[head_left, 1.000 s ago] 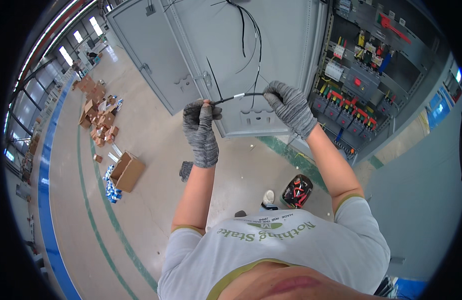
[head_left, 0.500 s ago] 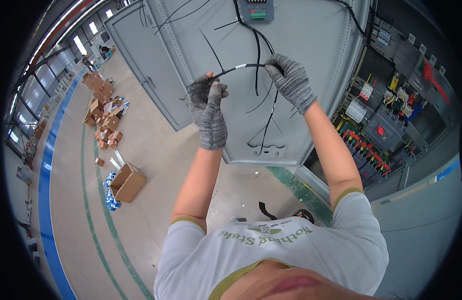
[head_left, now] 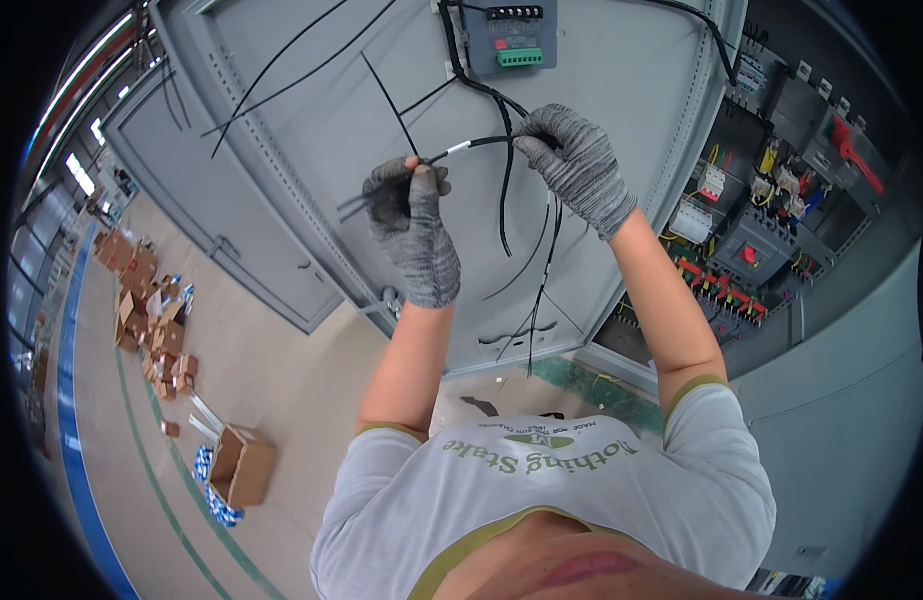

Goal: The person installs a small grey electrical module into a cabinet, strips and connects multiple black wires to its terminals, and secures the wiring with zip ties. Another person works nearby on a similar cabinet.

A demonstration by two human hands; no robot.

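Both my hands wear grey knitted gloves and are raised before a grey cabinet door (head_left: 621, 60). My left hand (head_left: 413, 225) pinches a black cable (head_left: 489, 141) between thumb and fingertips, with loose ends sticking out past its far side. A white sleeve (head_left: 459, 147) sits on the cable between my hands. My right hand (head_left: 579, 168) is closed round the same cable, close to where it joins the black wire bundle (head_left: 471, 82). A thin black strip (head_left: 389, 103), like a cable tie's tail, rises from the cable at my left fingertips.
A grey module with a green terminal block (head_left: 519, 58) is fixed on the door above my hands. Loose wires (head_left: 549, 262) hang below. At right, the open cabinet holds breakers (head_left: 749, 252) and red-covered terminals (head_left: 719, 287). Cardboard boxes (head_left: 243, 468) stand on the floor at left.
The view has shifted, so the module and door sit lower and the boxes farther left. Both hands keep their hold on the cable; the loose ends at my left hand now point lower left.
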